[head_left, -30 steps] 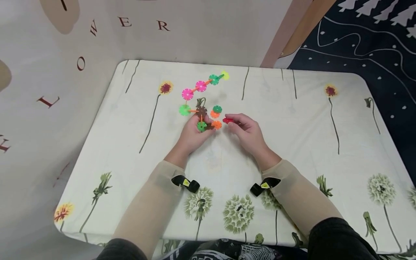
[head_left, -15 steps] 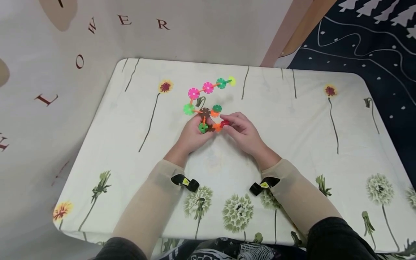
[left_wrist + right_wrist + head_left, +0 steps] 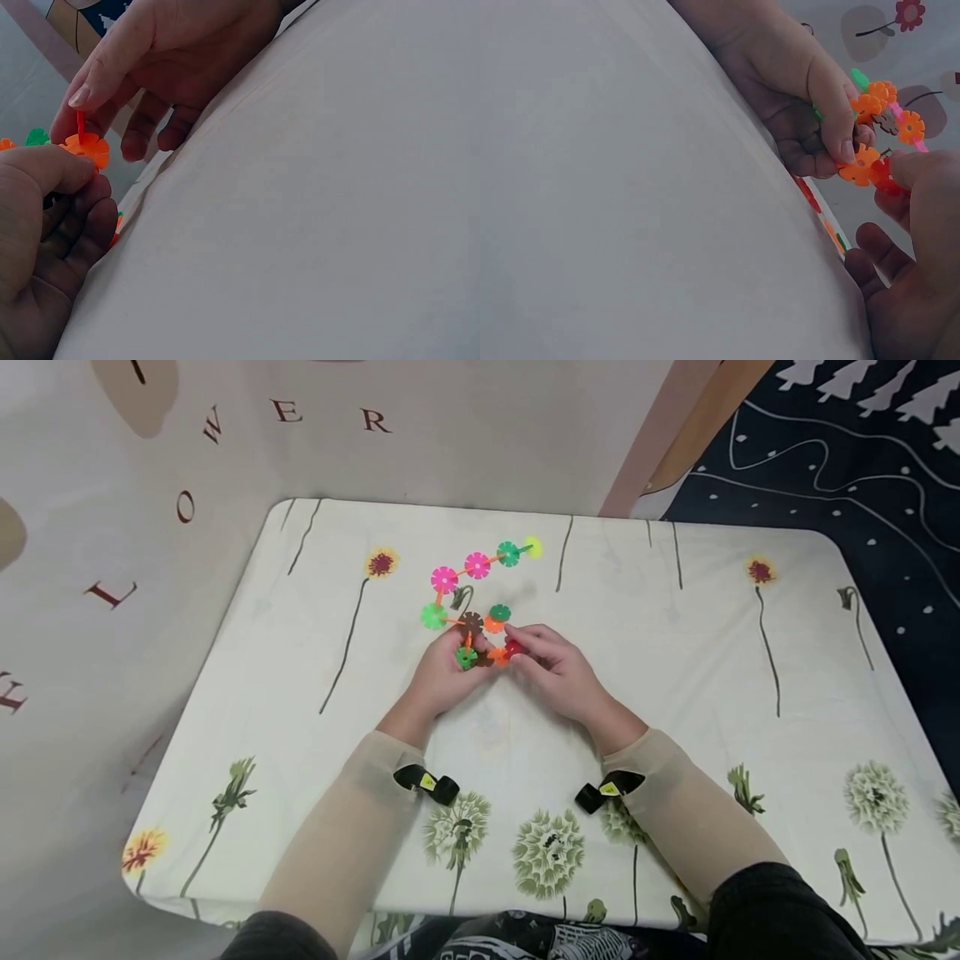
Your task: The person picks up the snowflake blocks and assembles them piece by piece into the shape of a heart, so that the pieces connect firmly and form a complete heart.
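A chain of snowflake building discs (image 3: 477, 565), in pink, green, brown, orange and yellow, extends up and away from my left hand (image 3: 441, 675). My left thumb and fingers pinch the chain near its orange end disc (image 3: 862, 165). Between my right hand's (image 3: 561, 683) thumb and index finger is a red snowflake disc (image 3: 513, 647). In the left wrist view, the red disc (image 3: 81, 126) stands edge-on at the rim of the orange disc, crosswise to it. My right hand's other fingers hang free of the discs.
Beyond my hands, a green disc (image 3: 499, 612) and an orange disc (image 3: 493, 625) lie on the table. A floral cloth (image 3: 675, 635) covers the table. A pale curtain (image 3: 465, 452) printed with letters hangs behind it.
My right hand has moved left, bringing the red disc from apart to the orange end disc. The chain's far part has shifted slightly right and nearer.
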Tool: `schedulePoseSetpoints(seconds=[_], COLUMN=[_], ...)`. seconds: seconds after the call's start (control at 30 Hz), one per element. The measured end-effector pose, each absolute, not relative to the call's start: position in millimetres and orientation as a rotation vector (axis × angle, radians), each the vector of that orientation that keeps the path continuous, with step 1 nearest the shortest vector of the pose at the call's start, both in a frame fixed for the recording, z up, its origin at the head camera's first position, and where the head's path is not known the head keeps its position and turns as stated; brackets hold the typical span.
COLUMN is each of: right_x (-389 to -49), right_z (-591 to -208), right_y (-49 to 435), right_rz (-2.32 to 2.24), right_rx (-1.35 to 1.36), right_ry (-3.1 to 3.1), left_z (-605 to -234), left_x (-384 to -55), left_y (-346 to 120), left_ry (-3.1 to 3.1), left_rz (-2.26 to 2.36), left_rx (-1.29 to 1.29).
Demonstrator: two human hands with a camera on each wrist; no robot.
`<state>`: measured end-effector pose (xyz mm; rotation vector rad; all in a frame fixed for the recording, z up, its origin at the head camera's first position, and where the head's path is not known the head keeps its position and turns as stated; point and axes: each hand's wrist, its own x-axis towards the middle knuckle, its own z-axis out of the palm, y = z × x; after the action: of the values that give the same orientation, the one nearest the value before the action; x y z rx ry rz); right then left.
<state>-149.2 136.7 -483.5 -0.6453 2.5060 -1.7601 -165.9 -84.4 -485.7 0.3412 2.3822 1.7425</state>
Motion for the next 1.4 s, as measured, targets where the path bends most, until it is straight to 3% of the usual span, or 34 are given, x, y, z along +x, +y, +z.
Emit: schedulePoseSetpoints(seconds=[0.17, 0.4, 0.7, 1.4], right_x=[-148.7, -148.0, -148.7, -150.0], right_z=[-483.4, -483.4, -484.7, -489.2], right_y=[135.3, 134.9, 135.8, 133.0], right_rz=[-1.762, -1.878, -1.988, -1.893], right_rx=[-0.64, -0.41, -0.377, -0.559], right_ry=[2.497, 2.437, 2.399, 2.492], left_z=[-487.4, -487.9, -486.1, -487.8], left_x=[-166.0, -167.0, -170.7, -167.2], left_y=[-85.5, -84.4, -84.3, -85.1], left_ry=[2.396, 2.393, 2.452, 2.338], left_rz=[1.74, 1.794, 1.684, 1.78], left_rx=[0.358, 0.372, 0.258, 0.252])
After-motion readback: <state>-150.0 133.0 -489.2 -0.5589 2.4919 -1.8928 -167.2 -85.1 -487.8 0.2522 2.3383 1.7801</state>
